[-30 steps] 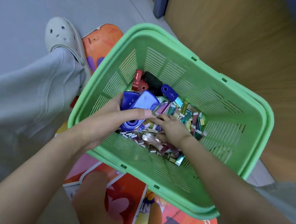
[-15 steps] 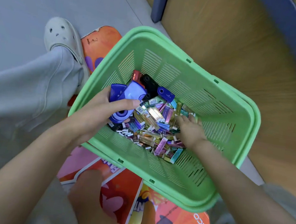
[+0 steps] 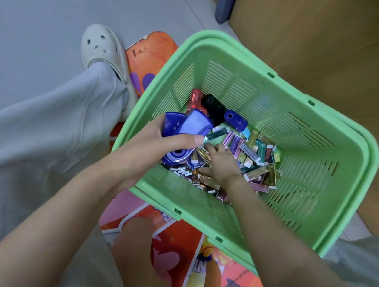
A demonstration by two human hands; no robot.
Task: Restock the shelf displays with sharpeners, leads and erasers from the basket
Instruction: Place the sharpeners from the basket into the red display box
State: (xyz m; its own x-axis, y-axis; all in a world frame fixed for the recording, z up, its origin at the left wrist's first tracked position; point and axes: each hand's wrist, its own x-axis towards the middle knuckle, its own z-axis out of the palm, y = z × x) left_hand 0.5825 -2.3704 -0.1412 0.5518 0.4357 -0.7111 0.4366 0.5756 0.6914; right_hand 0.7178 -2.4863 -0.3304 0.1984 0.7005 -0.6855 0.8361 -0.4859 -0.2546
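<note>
glossy blue sharpeners [image 3: 186,128] bunched in left hand [image 3: 159,143].

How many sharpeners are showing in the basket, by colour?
Blue sharpeners: 4 (3 held in the left hand, 1 loose)
Red sharpener: 1
Black sharpener: 1
Total: 6
The lead packs are too many to count.

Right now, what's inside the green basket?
Inside the green basket: a heap of shiny packs, a red sharpener, a black sharpener. The left hand grips blue sharpeners; the right hand rests on the heap. Whatever lies beneath the hands and heap is covered.
</note>
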